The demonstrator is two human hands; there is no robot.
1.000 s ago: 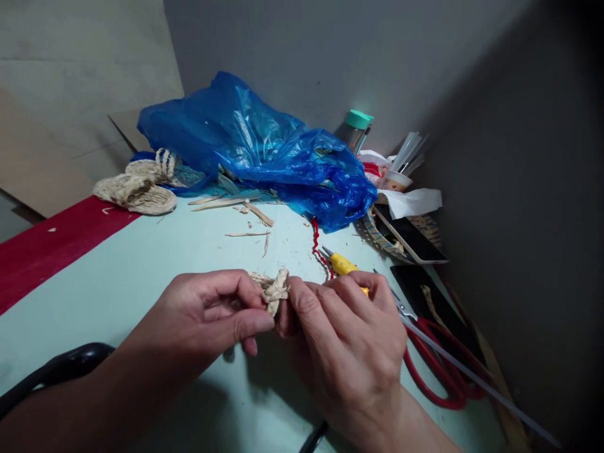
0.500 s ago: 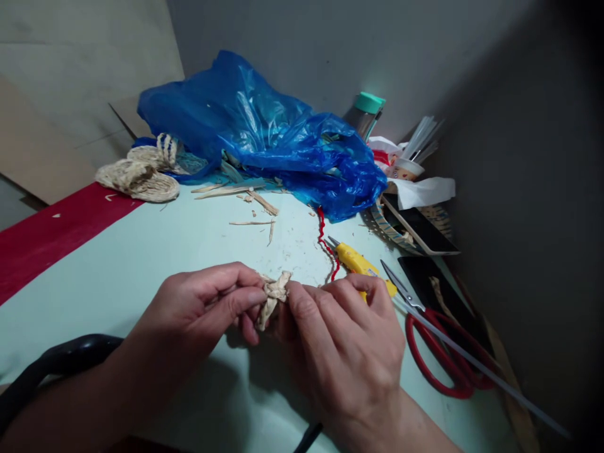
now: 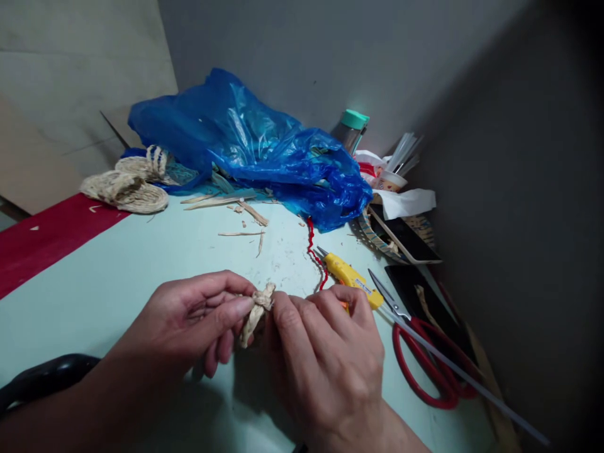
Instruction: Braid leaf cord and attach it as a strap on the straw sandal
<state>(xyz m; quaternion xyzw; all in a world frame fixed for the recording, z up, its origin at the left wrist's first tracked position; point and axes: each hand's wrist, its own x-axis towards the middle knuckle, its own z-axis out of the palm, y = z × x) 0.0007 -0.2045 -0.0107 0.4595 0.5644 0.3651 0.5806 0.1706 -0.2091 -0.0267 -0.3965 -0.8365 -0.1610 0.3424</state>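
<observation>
Both hands meet low in the middle of the head view. My left hand point(image 3: 202, 324) pinches a small knotted piece of pale dried plant fibre point(image 3: 255, 313) between thumb and forefinger. From the other side, the fingertips of my right hand point(image 3: 335, 358) close on the same piece. One short end points up from the knot and a longer folded end hangs down. The right fingertips are partly hidden behind the knuckles. Just beyond the right hand lies a yellow glue gun point(image 3: 349, 274) with a long translucent glue stick point(image 3: 476, 380) trailing out of it.
Red-handled scissors point(image 3: 441, 365) lie at the right beside a dark flat tablet-like slab point(image 3: 427, 286). Behind are a blue plastic bag point(image 3: 255, 145), loose fibre strips point(image 3: 214, 201), a red cord point(image 3: 311, 242), a woven basket point(image 3: 372, 233) and a woven fibre slipper point(image 3: 127, 192).
The view has shifted slightly, so everything sits a little lower and further left. The fingers of my left hand have spread a little below the knot, and both hands keep hold of the piece.
</observation>
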